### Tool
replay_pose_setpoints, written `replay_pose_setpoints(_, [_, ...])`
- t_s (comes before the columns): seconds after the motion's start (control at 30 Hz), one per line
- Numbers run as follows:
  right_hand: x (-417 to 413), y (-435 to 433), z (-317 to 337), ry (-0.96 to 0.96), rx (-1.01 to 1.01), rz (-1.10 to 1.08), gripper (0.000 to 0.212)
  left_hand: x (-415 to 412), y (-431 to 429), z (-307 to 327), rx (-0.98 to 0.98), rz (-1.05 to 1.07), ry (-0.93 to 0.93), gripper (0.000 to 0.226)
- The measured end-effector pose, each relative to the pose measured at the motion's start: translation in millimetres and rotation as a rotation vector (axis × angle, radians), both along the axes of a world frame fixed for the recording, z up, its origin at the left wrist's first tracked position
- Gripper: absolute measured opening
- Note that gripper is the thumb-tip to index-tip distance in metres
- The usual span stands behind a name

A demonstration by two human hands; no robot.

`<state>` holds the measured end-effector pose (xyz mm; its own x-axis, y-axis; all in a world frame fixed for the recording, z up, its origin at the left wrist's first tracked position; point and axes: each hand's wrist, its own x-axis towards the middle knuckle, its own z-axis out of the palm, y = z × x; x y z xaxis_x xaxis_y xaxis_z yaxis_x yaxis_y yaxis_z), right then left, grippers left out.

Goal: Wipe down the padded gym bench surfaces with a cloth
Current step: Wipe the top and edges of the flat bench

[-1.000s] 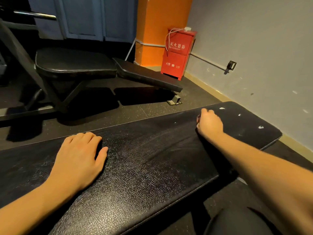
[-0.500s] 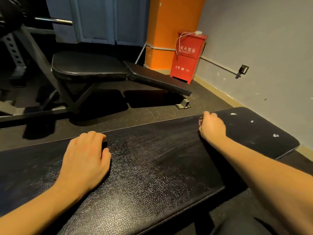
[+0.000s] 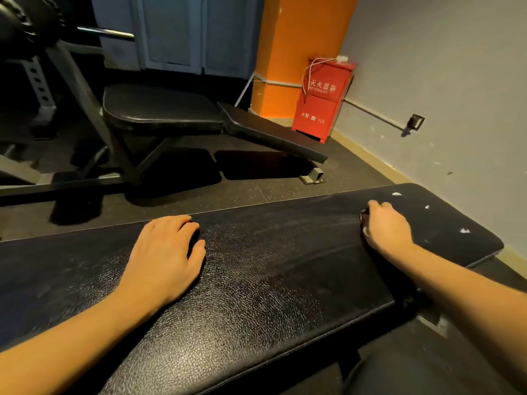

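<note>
Right hand (image 3: 385,229) curled into a fist, knuckles up, bunched over a dark cloth (image 3: 363,218) and pressing it onto the bench pad (image 3: 271,266). Only a sliver of the cloth shows at the thumb side; the rest is hidden under my palm. The fist sits toward the pad's right end, near its far edge.

Left hand (image 3: 168,252) lies palm down on the same pad, well apart from the right, fingers relaxed and loosely spread, holding nothing. Fingertips reach close to the far edge.

Pad surface: black, pebbled vinyl. Faint pale streaks run across it just left of my right fist. White flecks (image 3: 464,230) dot the end beyond the fist.

Beyond, across the speckled rubber floor (image 3: 256,192) — a second black bench (image 3: 159,109), seat flat, back pad sloping down to the right. Red fire-extinguisher box (image 3: 322,101) stands against an orange pillar (image 3: 299,52), beside the grey wall (image 3: 442,81).
</note>
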<state>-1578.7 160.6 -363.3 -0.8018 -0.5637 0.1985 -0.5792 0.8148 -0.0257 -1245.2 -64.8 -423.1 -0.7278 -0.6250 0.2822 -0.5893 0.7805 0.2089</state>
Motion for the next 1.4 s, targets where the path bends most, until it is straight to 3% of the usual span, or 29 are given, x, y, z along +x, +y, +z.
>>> replay_pose_setpoints(0.1, [58,-45,-8,0.010,-0.040,0.130,0.023,-2,1,1,0.001,-0.017,-0.026,0.064])
replay_pose_setpoints(0.2, [151,-82,-12,-0.121,-0.011,0.588,0.017,-2,5,7,-0.006,-0.034,-0.042,0.060])
replay_pose_setpoints(0.27, [171,-76,-10,-0.163,0.047,0.827,0.017,-2,4,10,-0.015,-0.041,-0.064,0.059])
replay_pose_setpoints(0.33, [131,-59,-5,-0.150,0.025,0.687,0.015,-3,1,13,-0.031,-0.070,-0.092,0.060])
replay_pose_setpoints(0.47, [-22,-6,-4,0.009,0.004,0.053,0.020,-25,-4,24,-0.019,-0.175,-0.052,0.066])
replay_pose_setpoints(0.57, [-46,-2,-11,0.040,-0.042,-0.105,0.017,-65,1,18,-0.026,-0.290,0.000,0.063])
replay_pose_setpoints(0.63, [-16,-24,-17,0.054,-0.127,-0.031,0.018,-100,5,10,-0.010,-0.347,0.030,0.052])
replay_pose_setpoints(0.7, [38,-48,-21,-0.024,-0.168,0.174,0.018,-132,5,8,0.008,-0.376,0.043,0.043])
replay_pose_setpoints(0.8, [110,-47,-16,-0.169,-0.088,0.530,0.018,-162,5,15,0.089,-0.384,0.021,0.043])
replay_pose_setpoints(0.87, [115,-17,-8,-0.238,-0.036,0.623,0.018,-165,8,23,0.122,-0.391,-0.012,0.042])
replay_pose_setpoints(0.93, [72,17,5,-0.214,0.021,0.462,0.015,-164,14,30,0.120,-0.428,-0.061,0.044])
replay_pose_setpoints(1.07, [-73,78,11,-0.093,-0.036,-0.172,0.014,-178,26,41,0.133,-0.470,-0.168,0.052])
replay_pose_setpoints(1.17, [-85,57,3,-0.095,-0.155,-0.365,0.018,-195,32,44,0.138,-0.460,-0.201,0.053])
replay_pose_setpoints(1.23, [-26,23,1,-0.193,-0.129,-0.250,0.022,-207,37,47,0.157,-0.445,-0.211,0.054])
replay_pose_setpoints(1.33, [85,19,6,-0.414,0.007,0.311,0.023,-219,50,51,0.192,-0.417,-0.208,0.057])
replay_pose_setpoints(1.4, [71,57,5,-0.371,0.062,0.515,0.017,-225,60,50,0.203,-0.398,-0.201,0.059])
